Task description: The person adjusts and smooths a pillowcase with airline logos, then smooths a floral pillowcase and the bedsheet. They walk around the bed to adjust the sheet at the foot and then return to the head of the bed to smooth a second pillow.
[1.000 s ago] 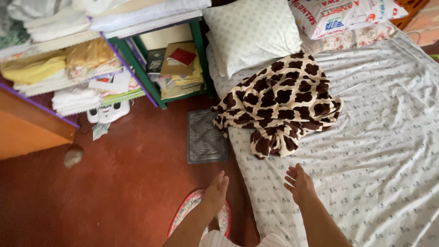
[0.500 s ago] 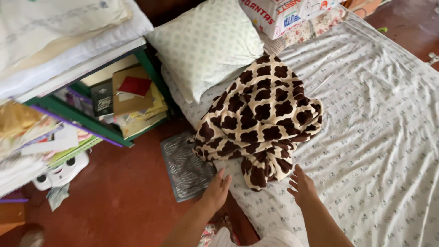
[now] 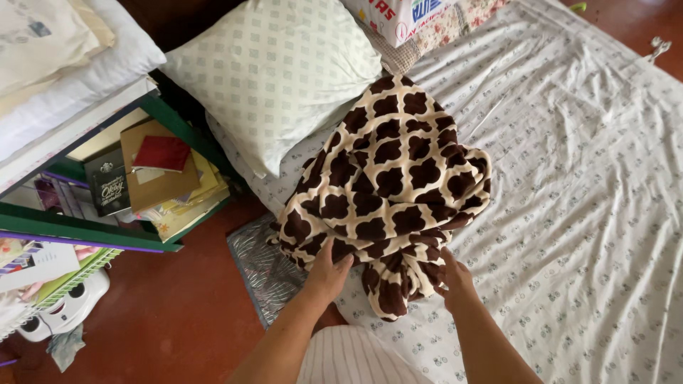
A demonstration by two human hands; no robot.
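Observation:
A crumpled brown-and-cream patterned fleece blanket (image 3: 391, 185) lies on a mattress covered with a white printed sheet (image 3: 569, 213). My left hand (image 3: 329, 272) presses on the blanket's near left edge, fingers spread over the fabric. At the blanket's near right edge, my right hand (image 3: 455, 279) has its fingers tucked into the folds. Whether either hand has closed a grip on the cloth is unclear. A pale patterned pillow (image 3: 274, 75) rests just beyond the blanket at the mattress head.
A green shelf unit (image 3: 85, 227) with books, papers and folded linens stands at the left. A silvery mat (image 3: 263, 267) lies on the red floor beside the mattress. A printed sack (image 3: 402, 14) sits at the mattress head.
I have leaned closer to the blanket. Both hands have reached forward from above the sheet and now touch the blanket's near edge.

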